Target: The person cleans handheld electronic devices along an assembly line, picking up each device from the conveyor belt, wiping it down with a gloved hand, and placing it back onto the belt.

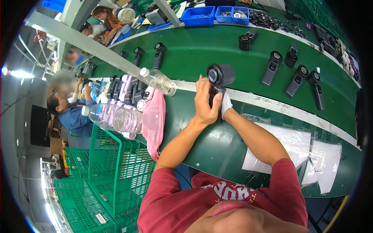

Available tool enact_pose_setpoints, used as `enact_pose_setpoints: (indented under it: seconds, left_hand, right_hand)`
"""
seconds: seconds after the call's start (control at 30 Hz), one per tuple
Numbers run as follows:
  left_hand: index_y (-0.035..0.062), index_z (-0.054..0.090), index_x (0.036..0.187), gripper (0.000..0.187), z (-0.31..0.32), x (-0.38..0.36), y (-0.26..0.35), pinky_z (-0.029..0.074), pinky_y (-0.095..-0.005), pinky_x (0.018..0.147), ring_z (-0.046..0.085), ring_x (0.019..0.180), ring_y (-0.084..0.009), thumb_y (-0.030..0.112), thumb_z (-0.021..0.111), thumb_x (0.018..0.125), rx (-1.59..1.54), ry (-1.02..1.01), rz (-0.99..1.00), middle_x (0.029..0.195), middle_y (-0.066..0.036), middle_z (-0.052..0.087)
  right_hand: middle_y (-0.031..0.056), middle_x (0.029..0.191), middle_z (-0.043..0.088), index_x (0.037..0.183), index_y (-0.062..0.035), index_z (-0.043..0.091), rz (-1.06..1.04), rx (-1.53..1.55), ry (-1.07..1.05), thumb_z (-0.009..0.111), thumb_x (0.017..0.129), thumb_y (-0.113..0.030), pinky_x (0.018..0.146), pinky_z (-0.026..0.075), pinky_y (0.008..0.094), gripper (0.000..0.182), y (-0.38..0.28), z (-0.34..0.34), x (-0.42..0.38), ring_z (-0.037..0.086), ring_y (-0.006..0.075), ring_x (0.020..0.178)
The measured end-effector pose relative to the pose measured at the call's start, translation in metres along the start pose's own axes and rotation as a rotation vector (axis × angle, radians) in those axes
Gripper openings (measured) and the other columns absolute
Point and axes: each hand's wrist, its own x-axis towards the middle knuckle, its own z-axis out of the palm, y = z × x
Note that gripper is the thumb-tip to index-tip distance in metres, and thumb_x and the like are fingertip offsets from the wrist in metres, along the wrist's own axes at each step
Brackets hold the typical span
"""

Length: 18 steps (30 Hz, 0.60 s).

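A dark grey handheld device [224, 73] with a round black head is held up over the table's near edge. My left hand [204, 101] is closed round its handle from the left, the index finger pointing upward. On the handle's other side is my right hand [226, 105], partly hidden behind it, with a white covering on its fingers. Several similar devices lie on the green belt, among them one [272, 68] to the right and one [158, 56] to the left. Just left of my hands, a clear plastic bottle [161, 82] leans over the belt's edge.
A pink mesh bag [154, 120] and a large bottle [116, 118] stand left, beside lilac and dark devices. White wrapped sheets [287, 147] lie right. Blue bins [198, 16] line the far side. Green crates [120, 167] stand lower left. A person in blue [74, 114] sits at left.
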Motion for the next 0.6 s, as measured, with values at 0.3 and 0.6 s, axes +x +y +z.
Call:
enact_pose_setpoints:
  seconds: [0.3,0.6]
  left_hand:
    - [-0.0053,0.059,0.13,0.054,-0.003,0.117,-0.108,0.048,-0.0477,0.093,0.066,0.104,-0.04,0.039,0.057,0.099,0.242,0.054,-0.624,0.103,-0.023,0.072]
    - [-0.0002,0.052,0.136,0.066,0.021,0.105,-0.204,0.036,-0.0636,0.1,0.057,0.115,-0.0442,0.047,0.064,0.093,1.347,0.199,-0.263,0.12,-0.027,0.062]
  right_hand:
    - [0.0016,0.074,0.059,0.089,-0.0072,0.066,-0.023,-0.477,-0.073,0.06,0.095,-0.033,0.068,0.046,0.0326,0.027,-0.008,0.001,0.005,0.058,0.0152,0.074]
    - [-0.0041,0.052,0.029,0.056,-0.021,0.036,0.272,0.67,-0.407,0.045,0.095,-0.033,0.046,0.024,0.033,0.042,-0.084,-0.04,0.038,0.03,0.0145,0.044]
